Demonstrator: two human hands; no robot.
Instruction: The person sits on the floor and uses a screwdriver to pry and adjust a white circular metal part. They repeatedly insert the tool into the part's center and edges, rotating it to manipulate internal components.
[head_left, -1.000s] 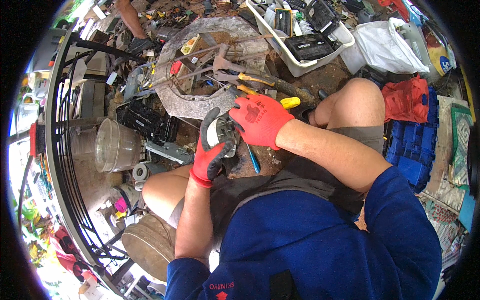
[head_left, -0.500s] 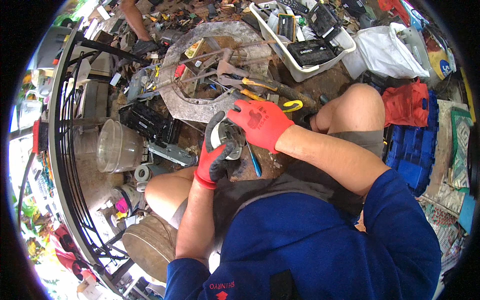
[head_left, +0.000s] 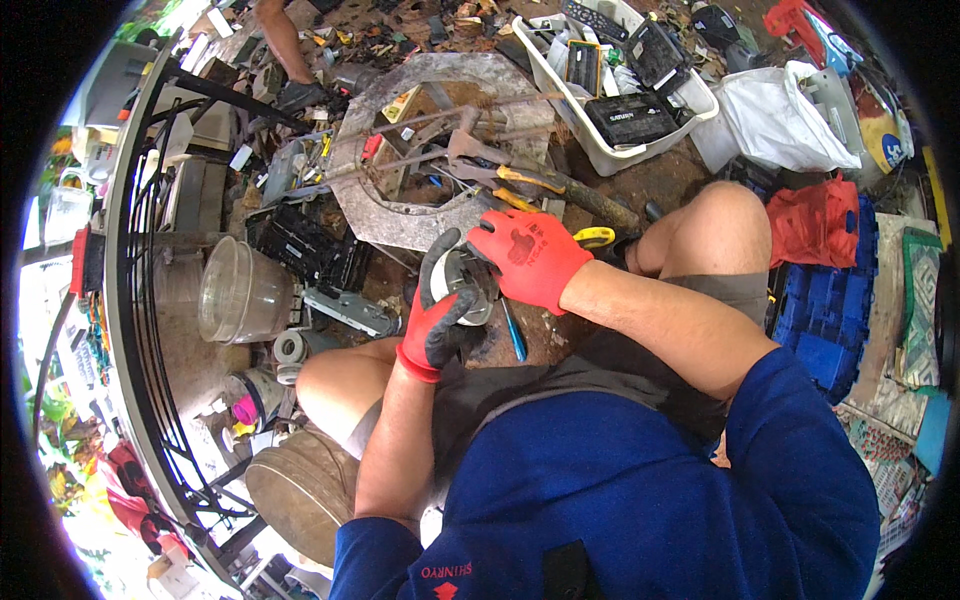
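Note:
A round, white-rimmed part (head_left: 477, 312) with a greyish inside is held up between my hands, above the ground in front of my lap. My left hand (head_left: 432, 325), in a red and black glove, wraps its left side, with thumb and fingers around the rim. From the upper right my right hand (head_left: 530, 255), in a red glove, closes over the part's upper edge; its fingertips are mostly hidden. On the ground just below lies a blue-handled screwdriver (head_left: 515, 338). Beyond my hands, pliers with yellow-orange handles (head_left: 525, 182) lie near a yellow-handled tool (head_left: 596, 237).
An octagonal stone-like ring (head_left: 375, 220) lies ahead, with metal bars across it. A white bin (head_left: 610, 160) of electronic parts stands beyond at right. Clear plastic tubs (head_left: 235, 295) and a black metal rack (head_left: 135, 260) are at left. Another person's leg (head_left: 285, 40) shows at far left.
The whole view has shifted slightly, so surroundings sit a little farther right and lower. Both hands stay on the round part, with only a small change in the right fingers.

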